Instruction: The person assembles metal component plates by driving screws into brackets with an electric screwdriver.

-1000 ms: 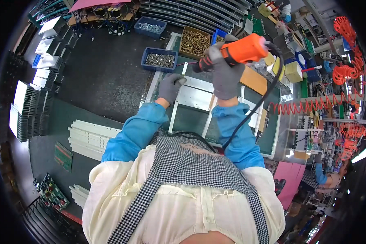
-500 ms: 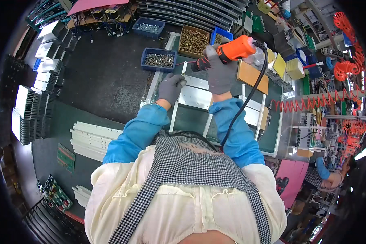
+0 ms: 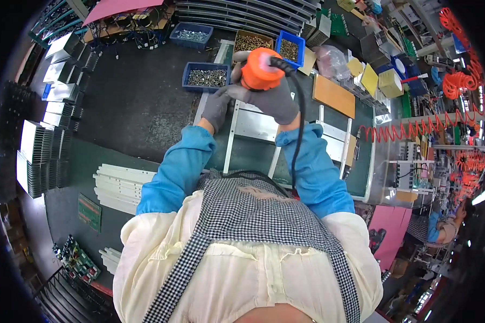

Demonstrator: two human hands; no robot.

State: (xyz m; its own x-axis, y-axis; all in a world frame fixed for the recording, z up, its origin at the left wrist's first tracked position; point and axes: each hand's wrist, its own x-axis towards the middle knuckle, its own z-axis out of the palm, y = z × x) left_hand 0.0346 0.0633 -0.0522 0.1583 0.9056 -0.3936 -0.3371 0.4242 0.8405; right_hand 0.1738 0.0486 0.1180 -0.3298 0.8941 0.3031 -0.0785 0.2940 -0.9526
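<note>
1. While the right hand (image 3: 275, 102) wraps around the orange power tool (image 3: 261, 70), the left hand (image 3: 216, 110) has bent fingers beside it; whether these pinch something, I cannot tell.
2. The white frame (image 3: 256, 125) lies on the table (image 3: 248, 156); the step seems tool work at its far left end, calling next for steady aim.
3. I count one tool, three blue boxes (image 3: 196, 88), one brown box (image 3: 255, 34).

Green-grey worktable (image 3: 83, 161) below, bright white lamp (image 3: 480, 197) far right.
</note>
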